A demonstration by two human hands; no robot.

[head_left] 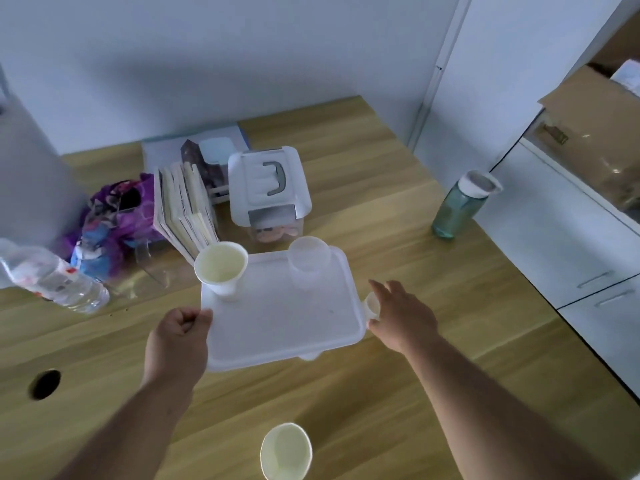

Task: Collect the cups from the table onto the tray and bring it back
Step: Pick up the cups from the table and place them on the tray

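A white plastic tray (pixel 284 323) lies on the wooden table. On its far left corner stands a white paper cup (pixel 221 268); a clear plastic cup (pixel 309 263) stands on its far right part. My left hand (pixel 176 337) is closed on the tray's left edge. My right hand (pixel 401 313) is at the tray's right edge, fingers around a small white cup (pixel 372 304) just beside the rim. Another white paper cup (pixel 285 452) stands on the table close to me.
Behind the tray are a lidded white storage box (pixel 268 188), upright books (pixel 185 209) and a purple bag (pixel 114 216). A clear water bottle (pixel 52 278) lies left, a green bottle (pixel 460 206) stands right. A cable hole (pixel 45 384) is near left; white cabinets (pixel 568 244) flank the right.
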